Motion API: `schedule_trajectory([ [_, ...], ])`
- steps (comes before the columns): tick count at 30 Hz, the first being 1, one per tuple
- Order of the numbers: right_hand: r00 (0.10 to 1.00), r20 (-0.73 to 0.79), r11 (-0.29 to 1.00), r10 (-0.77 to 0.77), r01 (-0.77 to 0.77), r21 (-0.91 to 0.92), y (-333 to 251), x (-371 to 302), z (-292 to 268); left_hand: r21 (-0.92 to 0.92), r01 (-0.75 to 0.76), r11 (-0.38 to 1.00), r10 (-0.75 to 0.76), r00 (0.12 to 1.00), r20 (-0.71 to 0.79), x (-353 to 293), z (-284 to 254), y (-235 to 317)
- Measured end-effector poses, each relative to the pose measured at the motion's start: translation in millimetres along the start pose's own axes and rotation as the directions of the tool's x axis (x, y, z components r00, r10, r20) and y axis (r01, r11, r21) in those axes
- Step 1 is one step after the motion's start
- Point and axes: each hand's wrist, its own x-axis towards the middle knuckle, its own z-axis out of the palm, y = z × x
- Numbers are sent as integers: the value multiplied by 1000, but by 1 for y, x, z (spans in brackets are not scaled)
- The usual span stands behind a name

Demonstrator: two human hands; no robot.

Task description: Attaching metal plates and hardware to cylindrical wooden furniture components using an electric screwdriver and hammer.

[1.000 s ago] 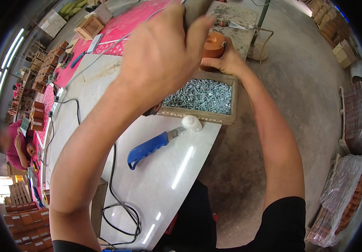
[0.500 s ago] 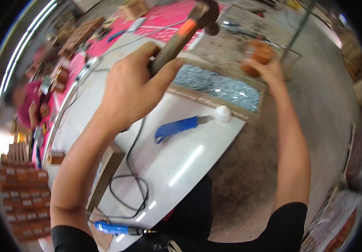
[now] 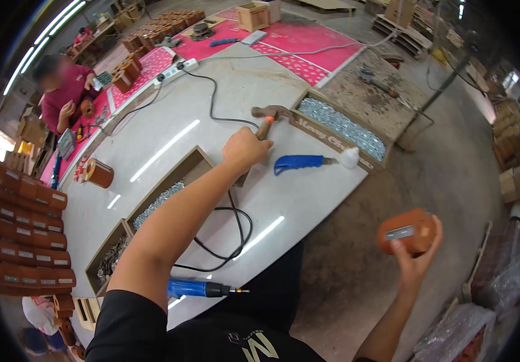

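Observation:
My left hand (image 3: pixel 246 149) is wrapped around the handle of a claw hammer (image 3: pixel 268 123), low over the white table. Its metal head rests beside or just above the edge of a wooden tray (image 3: pixel 326 140) of small metal fasteners (image 3: pixel 341 123); contact cannot be made out. Out past the table's right edge, my right hand (image 3: pixel 415 256) grips an orange-brown, many-sided wooden block or box (image 3: pixel 406 231) with a small grey metal plate on its side. Between the hands lies a blue utility knife (image 3: pixel 299 163), its blade end next to a white rounded piece (image 3: pixel 349 158).
A blue electric screwdriver (image 3: pixel 196 288) lies at the near table edge, beside a looped black cable (image 3: pixel 249 232). Trays of metal parts (image 3: pixel 162 202) sit under my left forearm. Similar brown pieces (image 3: pixel 28 229) are stacked at left. Another person (image 3: pixel 67 90) works across at far left.
My left hand has lowered the hammer toward the fastener tray. My right hand has drawn the brown piece nearer, down and to the right. The view has shifted, showing more of the table.

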Motion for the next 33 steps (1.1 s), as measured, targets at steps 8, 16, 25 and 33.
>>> schedule_trajectory([
  [8,852,447,945,-273,150,291,-81,-70,93,34,-159,987,163,957,-238,-48,-4,-46],
  [16,491,783,917,-383,97,388,-124,-151,197,-330,-368,869,397,917,22,-310,-112,-201],
  [25,93,820,820,-564,183,543,-173,-277,292,-357,-261,897,96,903,-419,-421,-80,-320],
  [33,-4,800,758,-600,315,571,-200,-315,342,-406,-169,898,-23,904,-427,-425,-101,-381],
])
